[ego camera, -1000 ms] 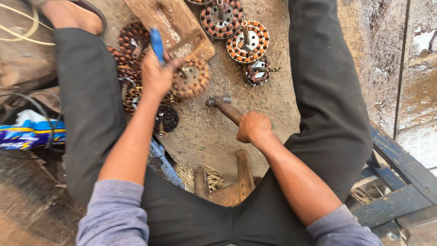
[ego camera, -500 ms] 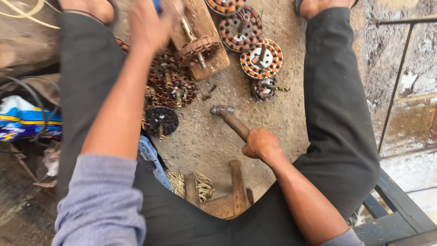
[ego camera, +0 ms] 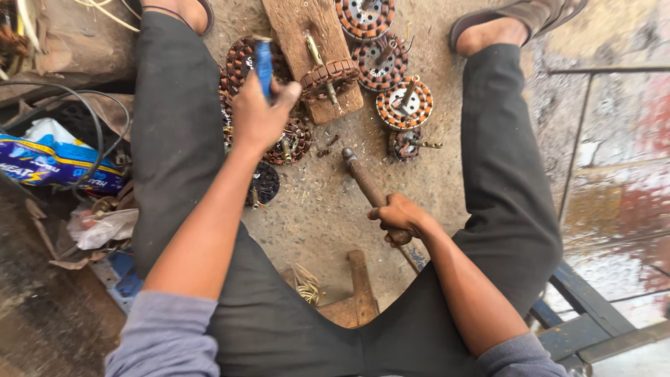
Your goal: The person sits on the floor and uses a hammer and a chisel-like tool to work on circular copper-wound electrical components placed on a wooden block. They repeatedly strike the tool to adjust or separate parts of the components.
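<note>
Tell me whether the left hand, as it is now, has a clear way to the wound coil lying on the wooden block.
Probably yes. The left hand, gripping a blue-handled tool, hovers just left of the wooden block, and nothing lies between it and the coil. The right hand holds the hammer lower down, out of the way.

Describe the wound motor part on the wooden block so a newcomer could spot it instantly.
Find the wooden block on the ground between the person's outstretched legs, near the top of the view. The copper-wound stator lies on the block's near end, with a metal rod through it. Its neighbours all lie on bare ground; this one alone sits on wood, right of the left hand.
</note>
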